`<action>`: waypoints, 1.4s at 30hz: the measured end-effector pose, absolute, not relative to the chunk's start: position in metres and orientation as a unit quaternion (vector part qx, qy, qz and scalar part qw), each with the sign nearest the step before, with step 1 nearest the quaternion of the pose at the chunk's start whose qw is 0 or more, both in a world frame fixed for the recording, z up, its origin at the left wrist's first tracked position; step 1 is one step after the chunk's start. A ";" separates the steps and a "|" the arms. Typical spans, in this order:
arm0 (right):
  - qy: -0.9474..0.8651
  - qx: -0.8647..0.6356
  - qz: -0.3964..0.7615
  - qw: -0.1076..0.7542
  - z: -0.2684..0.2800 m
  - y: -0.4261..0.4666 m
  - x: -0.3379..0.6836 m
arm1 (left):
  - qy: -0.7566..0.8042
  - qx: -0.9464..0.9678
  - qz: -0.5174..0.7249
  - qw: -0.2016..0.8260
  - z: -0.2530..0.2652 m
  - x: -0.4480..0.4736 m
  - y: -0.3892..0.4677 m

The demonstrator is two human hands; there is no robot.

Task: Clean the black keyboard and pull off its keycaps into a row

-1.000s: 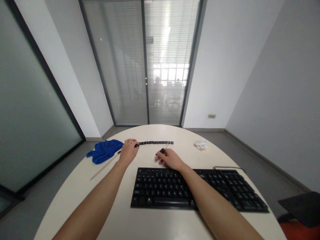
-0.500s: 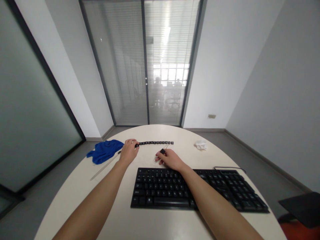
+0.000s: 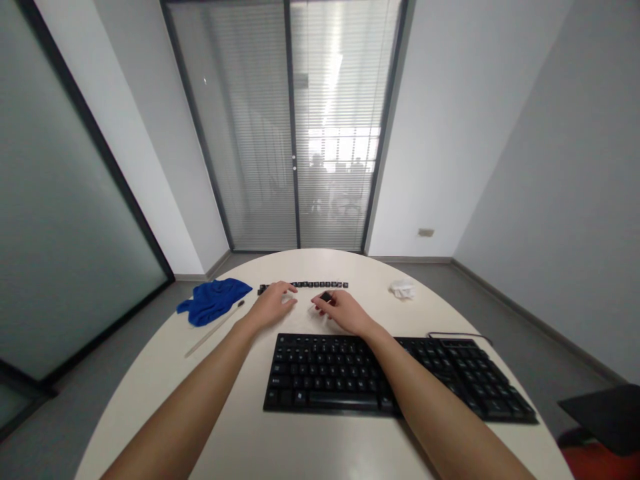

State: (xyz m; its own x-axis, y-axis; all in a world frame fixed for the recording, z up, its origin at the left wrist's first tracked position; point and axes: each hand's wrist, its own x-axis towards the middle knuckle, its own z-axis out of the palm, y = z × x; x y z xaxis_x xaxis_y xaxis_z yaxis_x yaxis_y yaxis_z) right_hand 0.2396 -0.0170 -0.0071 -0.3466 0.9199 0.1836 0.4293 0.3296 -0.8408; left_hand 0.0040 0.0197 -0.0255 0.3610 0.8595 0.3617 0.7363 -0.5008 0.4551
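My left hand (image 3: 274, 301) hovers just in front of a row of small black keycaps (image 3: 320, 285), its fingers apart and holding nothing. Part of the row's left half is hidden behind its fingers; the leftmost keycaps (image 3: 262, 289) show beside the hand. To the right, my right hand (image 3: 343, 311) is closed on a keycap puller (image 3: 326, 297), a black piece with thin wires. Below the hands lies a black keyboard (image 3: 330, 380), partly covered by my right forearm.
A blue cloth (image 3: 213, 301) lies at the table's left edge, with a thin brush (image 3: 215, 328) beside it. Crumpled white tissue (image 3: 402, 289) rests at the right. The keyboard's cable (image 3: 460, 335) curves along its back edge. A chair (image 3: 603, 417) stands at the lower right.
My left hand has moved right from the left end of the keycap row, and its fingers have opened, leaving the end keycaps in view. My right hand has turned slightly with the puller.
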 end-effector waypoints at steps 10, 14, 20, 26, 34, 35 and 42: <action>-0.846 -0.359 0.337 0.203 0.061 -0.054 0.247 | 0.423 0.855 0.020 0.299 0.032 0.022 -0.029; -0.878 -0.343 0.294 0.157 0.067 -0.062 0.243 | 0.422 0.861 -0.024 0.282 0.034 0.022 -0.036; -0.890 -0.358 0.248 0.132 0.063 -0.061 0.239 | 0.443 0.861 -0.030 0.249 0.032 0.022 -0.036; -0.888 -0.351 0.266 0.132 0.061 -0.059 0.239 | 0.442 0.863 -0.028 0.243 0.028 0.021 -0.034; -0.878 -0.363 0.288 0.122 0.060 -0.062 0.236 | 0.433 0.862 -0.021 0.263 0.024 0.019 -0.030; -0.878 -0.367 0.284 0.115 0.059 -0.062 0.236 | 0.433 0.863 -0.022 0.260 0.024 0.019 -0.030; -0.887 -0.348 0.276 0.126 0.048 -0.060 0.233 | 0.453 0.858 -0.027 0.240 0.025 0.014 -0.028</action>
State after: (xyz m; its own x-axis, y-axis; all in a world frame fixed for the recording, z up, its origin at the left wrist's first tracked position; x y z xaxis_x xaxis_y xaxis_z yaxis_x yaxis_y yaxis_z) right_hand 0.2335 -0.0596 0.0484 -0.7260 0.6870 0.0313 0.5475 0.6050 -0.5781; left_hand 0.0143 -0.0279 0.0245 0.5875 0.7647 -0.2646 0.7909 -0.4736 0.3875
